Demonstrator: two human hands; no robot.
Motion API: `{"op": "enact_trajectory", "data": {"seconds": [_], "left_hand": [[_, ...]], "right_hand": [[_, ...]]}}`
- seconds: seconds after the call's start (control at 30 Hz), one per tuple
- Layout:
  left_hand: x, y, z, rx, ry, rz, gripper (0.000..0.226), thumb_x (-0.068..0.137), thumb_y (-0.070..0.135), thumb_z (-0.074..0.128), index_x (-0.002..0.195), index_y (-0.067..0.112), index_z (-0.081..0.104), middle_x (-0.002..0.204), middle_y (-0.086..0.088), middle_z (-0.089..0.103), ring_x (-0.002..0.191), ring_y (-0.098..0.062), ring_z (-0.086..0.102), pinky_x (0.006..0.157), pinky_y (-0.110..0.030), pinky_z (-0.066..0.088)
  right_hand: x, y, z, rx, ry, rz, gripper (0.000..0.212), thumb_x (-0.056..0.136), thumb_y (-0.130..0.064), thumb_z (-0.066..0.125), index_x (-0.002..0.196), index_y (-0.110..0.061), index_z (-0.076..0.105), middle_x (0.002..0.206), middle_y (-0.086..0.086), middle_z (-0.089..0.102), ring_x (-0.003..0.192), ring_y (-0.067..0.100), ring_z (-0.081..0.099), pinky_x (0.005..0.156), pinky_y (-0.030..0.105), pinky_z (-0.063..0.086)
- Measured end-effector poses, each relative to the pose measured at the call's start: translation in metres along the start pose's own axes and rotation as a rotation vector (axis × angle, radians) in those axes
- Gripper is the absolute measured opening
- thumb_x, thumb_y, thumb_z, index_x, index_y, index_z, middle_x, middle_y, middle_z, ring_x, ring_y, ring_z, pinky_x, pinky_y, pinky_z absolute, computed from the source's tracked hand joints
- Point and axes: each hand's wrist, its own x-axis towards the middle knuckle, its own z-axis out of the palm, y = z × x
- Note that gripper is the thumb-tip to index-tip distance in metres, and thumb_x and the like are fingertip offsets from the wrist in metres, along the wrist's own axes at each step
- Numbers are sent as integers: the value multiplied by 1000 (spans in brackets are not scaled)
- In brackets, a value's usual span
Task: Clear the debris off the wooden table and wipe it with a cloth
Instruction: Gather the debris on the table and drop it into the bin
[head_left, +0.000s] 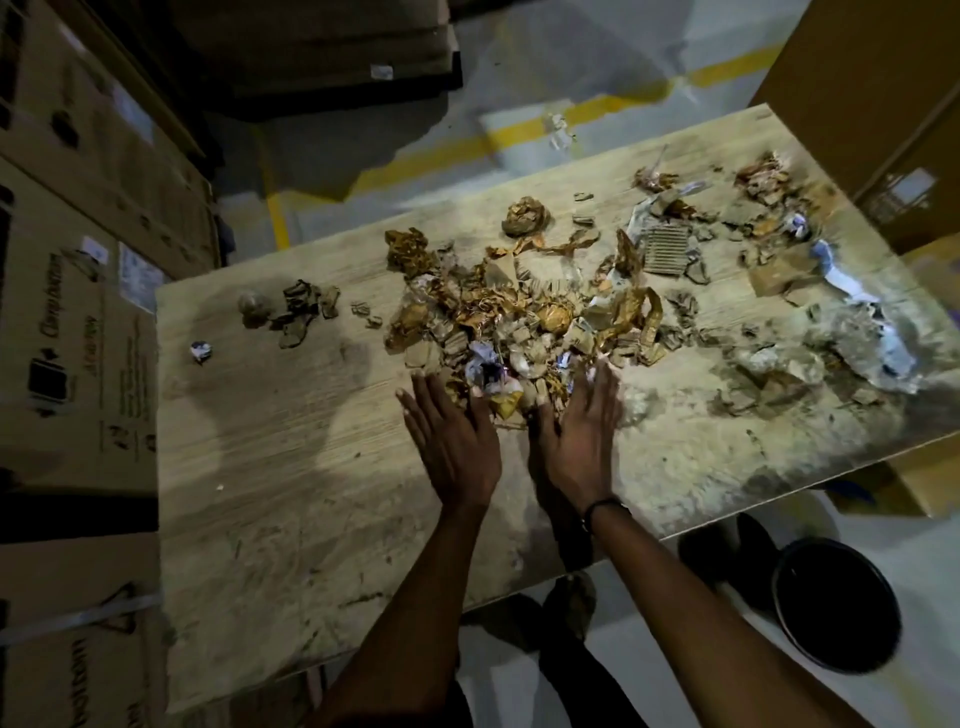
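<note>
On the pale, scuffed wooden table, as the head camera showed it, both hands lay flat at the near edge of a heap of crumpled brown paper and torn cardboard scraps. The left hand and the right hand had straight, spread fingers and gripped nothing; their fingertips touched the nearest scraps. From the hands, the bulk of the heap lay towards twelve o'clock, and its long axis ran roughly from nine to three o'clock across the table, trailing on to more grey and white litter at about two o'clock. A small white crumpled wad sat apart at ten o'clock, nearer the left hand. A round black bin stood on the floor at four o'clock from the right hand, so the heap would probably have to travel back over the near edge. No cloth could be seen.
</note>
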Motion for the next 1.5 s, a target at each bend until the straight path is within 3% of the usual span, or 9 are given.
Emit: {"op": "enact_trajectory", "data": {"seconds": [0.13,0.27,0.53,0.67,0.83,1.0,1.23,1.37,1.5], "left_hand": [[12,-26,-30,-86,42,45,73,108,60,21,165,15,26,175,-5,19,162,-22,14,131,-47,15],[56,-74,-70,-83,100,90,66,109,57,27,162,18,32,172,-5,27,160,-22,22,130,-47,19],[153,-139,-127,-42,195,73,63,107,50,40,157,13,42,167,-12,36,155,-32,32,128,-51,20],[208,-174,-149,88,285,6,61,102,57,45,155,27,44,167,-3,36,155,-30,32,123,-56,24],[265,-203,-146,-60,145,-76,61,101,61,50,155,34,44,170,-2,30,159,-28,23,127,-58,16],[276,-179,-116,-183,72,141,62,100,60,40,149,25,55,156,-9,52,151,-36,36,120,-55,33],[226,-110,-76,-330,-120,270,58,104,52,42,152,23,53,162,-6,46,156,-27,31,120,-50,40],[187,-81,-56,-407,-273,389,59,105,49,45,156,18,48,166,-9,39,157,-26,29,125,-47,33],[186,-78,-50,-335,-99,418,60,102,44,50,152,12,52,164,-14,40,152,-34,36,120,-56,36]], "right_hand": [[-5,-13,-8,69,72,-18,64,112,-40,45,167,-15,22,177,7,2,164,27,2,130,40,14],[-13,-13,-15,65,225,1,54,110,-38,44,159,-13,39,173,8,20,161,29,18,126,55,29],[-39,-49,19,-7,251,2,58,107,-43,48,158,-16,42,171,13,29,160,31,22,126,61,24],[-38,-66,31,-40,238,29,58,104,-51,48,155,-25,46,173,8,26,161,30,19,125,61,23],[-28,-74,50,-72,212,71,63,100,-62,47,157,-38,41,176,1,17,163,29,11,123,67,16],[-24,-74,53,-93,223,94,62,100,-65,44,157,-41,40,175,1,21,163,27,12,123,67,17],[-24,-77,48,-53,242,54,58,103,-60,44,154,-33,48,174,5,23,163,29,13,125,64,20],[-27,-68,32,22,326,73,54,107,-49,47,154,-22,51,174,7,24,162,28,17,126,57,28],[-32,-41,10,24,441,139,49,108,-41,48,151,-18,53,172,11,27,160,29,22,126,54,29]]}}
